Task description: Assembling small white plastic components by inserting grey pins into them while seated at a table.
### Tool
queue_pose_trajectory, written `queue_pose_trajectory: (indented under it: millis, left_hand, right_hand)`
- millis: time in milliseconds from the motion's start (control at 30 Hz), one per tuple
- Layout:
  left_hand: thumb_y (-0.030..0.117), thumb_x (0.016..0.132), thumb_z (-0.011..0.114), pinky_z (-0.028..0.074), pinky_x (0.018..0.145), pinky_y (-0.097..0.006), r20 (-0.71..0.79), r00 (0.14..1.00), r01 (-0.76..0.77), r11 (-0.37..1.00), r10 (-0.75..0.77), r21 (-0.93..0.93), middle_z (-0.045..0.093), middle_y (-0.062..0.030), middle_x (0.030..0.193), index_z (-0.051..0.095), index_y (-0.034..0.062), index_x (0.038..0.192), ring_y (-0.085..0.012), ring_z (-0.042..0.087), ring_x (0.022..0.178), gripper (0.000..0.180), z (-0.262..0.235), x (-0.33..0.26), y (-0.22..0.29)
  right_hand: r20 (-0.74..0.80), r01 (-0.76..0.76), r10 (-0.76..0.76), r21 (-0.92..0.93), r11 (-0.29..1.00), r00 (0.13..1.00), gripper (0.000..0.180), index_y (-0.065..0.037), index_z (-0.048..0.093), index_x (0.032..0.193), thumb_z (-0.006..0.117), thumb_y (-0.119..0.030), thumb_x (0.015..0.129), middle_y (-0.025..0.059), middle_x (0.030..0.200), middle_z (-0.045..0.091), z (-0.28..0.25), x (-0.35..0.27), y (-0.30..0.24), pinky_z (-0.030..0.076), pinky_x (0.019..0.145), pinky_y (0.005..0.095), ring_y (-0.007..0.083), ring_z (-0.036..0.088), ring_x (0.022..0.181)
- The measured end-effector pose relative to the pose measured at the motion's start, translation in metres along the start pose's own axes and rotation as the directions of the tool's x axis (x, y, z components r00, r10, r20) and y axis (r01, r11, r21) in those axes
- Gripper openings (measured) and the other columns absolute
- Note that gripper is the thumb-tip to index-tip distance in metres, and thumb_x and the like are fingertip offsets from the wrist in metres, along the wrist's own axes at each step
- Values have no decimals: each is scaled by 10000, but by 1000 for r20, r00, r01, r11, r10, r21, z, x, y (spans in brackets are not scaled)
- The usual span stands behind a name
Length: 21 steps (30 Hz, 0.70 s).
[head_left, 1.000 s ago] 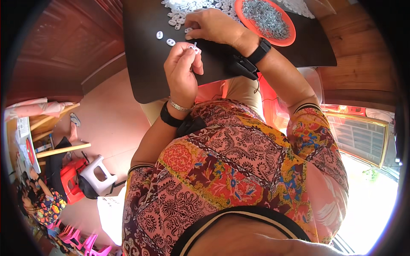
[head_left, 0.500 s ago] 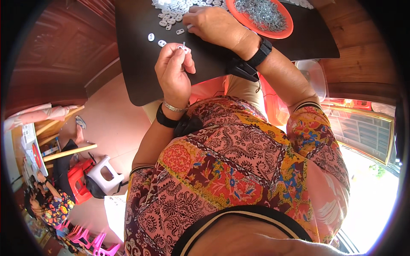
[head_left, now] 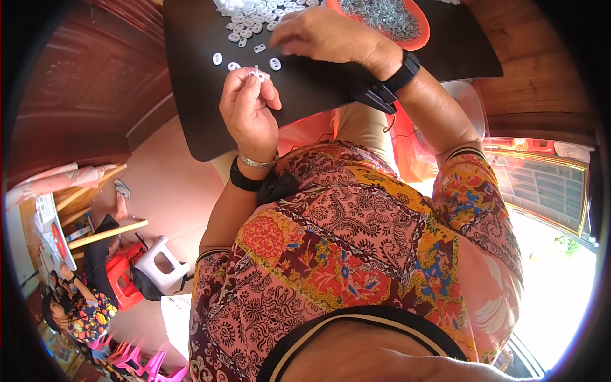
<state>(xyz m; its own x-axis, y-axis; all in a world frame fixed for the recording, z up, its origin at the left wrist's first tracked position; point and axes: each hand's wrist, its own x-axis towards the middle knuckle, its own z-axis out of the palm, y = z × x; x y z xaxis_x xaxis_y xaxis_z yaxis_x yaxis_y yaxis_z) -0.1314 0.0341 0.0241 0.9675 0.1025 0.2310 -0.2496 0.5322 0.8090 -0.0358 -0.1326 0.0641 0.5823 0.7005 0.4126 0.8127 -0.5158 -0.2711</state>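
Note:
My left hand [head_left: 248,105] is pinched near the front edge of the dark table. Between its thumb and fingers is a small white plastic piece [head_left: 259,76] with a thin pin standing up from it. Over the table, to the right and farther off, hovers my right hand [head_left: 328,35], its fingers loosely apart and slightly blurred, with nothing visible in them. Just below its fingertips lies a loose white oval piece [head_left: 275,63] with holes. Similar pieces [head_left: 217,58] lie singly nearby, one partly behind my left fingertips.
A heap of white oval pieces [head_left: 254,16] covers the table's far part. Right of it, an orange-red bowl [head_left: 418,43] holds many small metal bits. A translucent bin [head_left: 468,102] stands beyond the table's right edge. Stools [head_left: 162,264] and another person [head_left: 92,312] are at the lower left.
My right hand has drawn away from a white oval piece, which now lies on the table below its fingers. The left hand keeps its pinch. The whole view has shifted slightly.

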Motion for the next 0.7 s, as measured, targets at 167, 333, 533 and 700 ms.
queue_pose_trajectory:
  millis: [167,333,533,700]
  left_hand:
    - [105,913,431,368,492,-230,-17,1000,9,1000,-9,-1,479,-49,641,503,-5,881,-112,430,516,136,1,0,-1]
    - [112,912,443,370,490,-228,-3,1000,13,1000,-13,4,488,-49,647,509,-5,877,-109,433,516,139,1,0,-1]
    - [123,906,461,369,486,-220,-11,999,32,999,-31,43,485,-31,626,519,-1,853,-97,430,505,147,2,2,0]
    - [133,898,476,363,480,-213,-20,998,59,991,-57,118,476,-11,611,526,3,830,-83,425,500,155,4,5,1]
  right_hand:
    - [237,-10,-31,170,985,971,171,-40,612,927,635,-142,791,94,943,625,12,12,-7,463,740,394,306,606,853]
    - [247,-4,-23,111,994,969,168,-43,614,891,642,-159,774,111,864,643,17,11,0,467,705,407,314,612,797]
    - [229,-345,268,440,829,936,147,-21,619,935,641,-126,834,48,812,630,12,4,-11,471,703,290,156,595,754]
    - [399,-466,318,868,169,860,165,-5,614,1004,614,-118,884,18,834,639,17,0,-4,486,619,199,89,585,690]
